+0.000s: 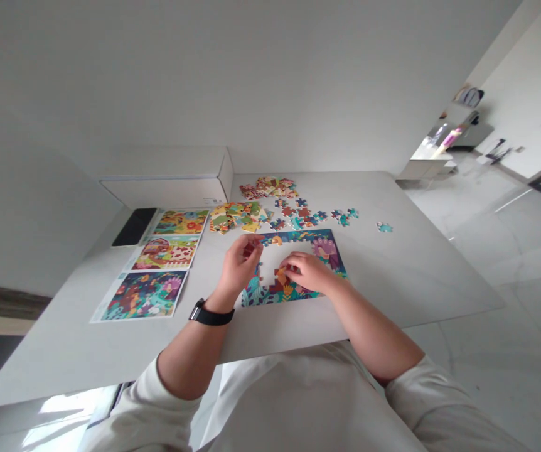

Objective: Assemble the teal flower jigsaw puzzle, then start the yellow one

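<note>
A partly assembled jigsaw puzzle [324, 237] lies on the table in front of me, its colourful border around a bare middle. My right hand [309, 271] reaches in over that middle. Its fingertips pinch an orange and brown puzzle piece [281, 275] at the lower inner part of the picture. At the puzzle's upper left edge is my left hand [241, 262], with a black watch on the wrist. The left fingers are curled together; something reddish shows between them, but I cannot make out whether it is a held piece or the border behind.
Loose piece piles [237, 216] lie behind the puzzle, with scattered teal and brown pieces [303, 213] beside them. One teal piece [384, 227] sits apart at right. Three picture sheets [164, 252], a black phone [135, 226] and a white box [167, 188] are at left.
</note>
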`<state>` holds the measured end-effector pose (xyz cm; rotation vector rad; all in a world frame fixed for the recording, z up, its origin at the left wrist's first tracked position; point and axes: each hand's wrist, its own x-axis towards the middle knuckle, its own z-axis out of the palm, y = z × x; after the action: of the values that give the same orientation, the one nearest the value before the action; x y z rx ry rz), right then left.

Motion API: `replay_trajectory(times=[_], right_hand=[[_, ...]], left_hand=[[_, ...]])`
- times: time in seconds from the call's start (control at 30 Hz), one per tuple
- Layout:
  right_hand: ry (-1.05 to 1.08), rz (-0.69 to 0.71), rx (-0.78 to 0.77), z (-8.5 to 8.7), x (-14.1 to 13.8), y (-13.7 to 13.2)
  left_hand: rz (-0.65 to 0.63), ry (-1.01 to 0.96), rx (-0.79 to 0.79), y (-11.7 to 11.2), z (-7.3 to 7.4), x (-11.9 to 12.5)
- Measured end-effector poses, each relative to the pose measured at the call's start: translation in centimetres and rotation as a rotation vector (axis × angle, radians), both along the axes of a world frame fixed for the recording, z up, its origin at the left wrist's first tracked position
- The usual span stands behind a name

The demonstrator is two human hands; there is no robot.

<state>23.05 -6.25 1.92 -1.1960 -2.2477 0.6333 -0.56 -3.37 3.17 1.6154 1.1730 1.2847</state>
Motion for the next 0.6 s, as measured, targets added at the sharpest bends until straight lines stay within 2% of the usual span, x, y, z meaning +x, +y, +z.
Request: replay_trajectory(times=[0.17, 0.27, 0.37, 0.43, 0.53, 0.6], right_hand=[[0.017, -0.012, 0.013, 0.3, 0.4, 0.1], [0.013, -0.137, 0.046, 1.0, 2.0, 1.3], [-0.016, -0.365, 0.062, 1.9, 4.9, 4.3], [-0.134, -0.475, 0.046, 2.4, 6.7, 7.1], [-0.322, -0.554, 0.002, 2.7, 8.5, 11.4], [-0.401, -0.549, -0.042, 2.7, 9.0, 13.7]], left_hand=[[-0.013, -0.004, 0.003, -0.2, 0.1, 0.1], [-0.016, -0.007, -0.005, -0.2, 0.1, 0.0], [-0.008, -0.003, -0.009, -0.2, 0.1, -0.1], [-0.001, -0.002, -0.002, -0.2, 0.1, -0.2], [0.001, 0.013, 0.012, -0.2, 0.2, -0.2], [0.005, 0.041, 0.027, -0.2, 0.3, -0.2]])
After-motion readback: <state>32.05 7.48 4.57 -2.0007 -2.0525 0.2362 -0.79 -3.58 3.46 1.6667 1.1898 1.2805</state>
